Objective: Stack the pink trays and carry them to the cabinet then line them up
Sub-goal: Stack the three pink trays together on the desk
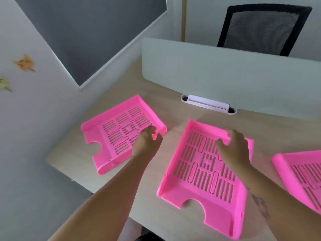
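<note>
Three pink slotted trays lie on a light wooden desk (173,101). The left tray (114,133) sits turned at an angle; my left hand (147,141) grips its right side wall, fingers inside and thumb outside. The middle tray (196,171) lies in front of me with its cut-out front edge toward me; my right hand (233,146) is closed over its far right rim. The third tray (302,173) lies at the right, partly cut off by the frame edge, untouched.
A pale divider panel (225,72) stands along the back of the desk, with a white cable slot (208,104) at its foot. A black mesh chair (260,26) is behind it. A wall with a grey board (83,32) runs along the left.
</note>
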### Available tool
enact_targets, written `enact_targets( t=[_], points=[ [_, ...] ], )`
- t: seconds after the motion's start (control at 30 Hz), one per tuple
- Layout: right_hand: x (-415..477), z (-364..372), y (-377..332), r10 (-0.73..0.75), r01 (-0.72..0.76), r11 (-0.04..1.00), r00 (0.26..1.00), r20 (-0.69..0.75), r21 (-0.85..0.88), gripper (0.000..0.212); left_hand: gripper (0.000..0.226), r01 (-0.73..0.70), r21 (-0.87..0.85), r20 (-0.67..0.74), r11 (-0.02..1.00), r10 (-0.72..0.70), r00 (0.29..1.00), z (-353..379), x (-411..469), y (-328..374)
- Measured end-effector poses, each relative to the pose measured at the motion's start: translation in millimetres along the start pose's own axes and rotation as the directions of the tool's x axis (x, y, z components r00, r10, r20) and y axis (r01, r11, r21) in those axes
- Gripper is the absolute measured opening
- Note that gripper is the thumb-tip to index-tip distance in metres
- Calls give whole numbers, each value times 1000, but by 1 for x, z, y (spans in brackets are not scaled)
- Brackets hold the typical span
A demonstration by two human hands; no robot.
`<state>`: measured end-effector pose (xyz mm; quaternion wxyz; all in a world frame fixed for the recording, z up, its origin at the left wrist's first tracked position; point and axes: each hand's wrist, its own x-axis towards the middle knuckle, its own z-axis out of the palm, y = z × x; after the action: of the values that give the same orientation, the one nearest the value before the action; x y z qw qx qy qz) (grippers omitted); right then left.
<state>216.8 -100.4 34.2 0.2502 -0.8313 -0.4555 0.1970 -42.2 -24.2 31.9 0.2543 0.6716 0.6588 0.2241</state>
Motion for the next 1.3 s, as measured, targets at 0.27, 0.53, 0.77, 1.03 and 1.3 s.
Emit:
enact_targets(
  t=[0.27, 0.53, 0.77, 1.03, 1.3],
  points=[
    [-19, 97, -117, -21, -49, 969, 961, 277, 241, 29, 35, -14, 168, -48, 986, 23, 999, -88, 63, -92],
    [-34, 200, -179, 257, -405, 842, 882, 395, 357, 19, 43, -81, 415, 101, 906, 43, 994, -134, 141, -187],
    [-35, 237, -192, 421, -579, 704, 807, 415, 412, 19, 52, -66, 475, 240, 877, -57, 969, -135, 193, -222],
    [-30, 222, -204, 415, -503, 737, 864, 284, 452, 7, 26, 39, 440, 195, 897, -138, 971, -142, 210, -211],
    [2, 134, -196, 352, -313, 833, 936, -2, 456, 22, 19, -80, 176, 193, 981, 46, 980, -165, 206, -129]
  ],
)
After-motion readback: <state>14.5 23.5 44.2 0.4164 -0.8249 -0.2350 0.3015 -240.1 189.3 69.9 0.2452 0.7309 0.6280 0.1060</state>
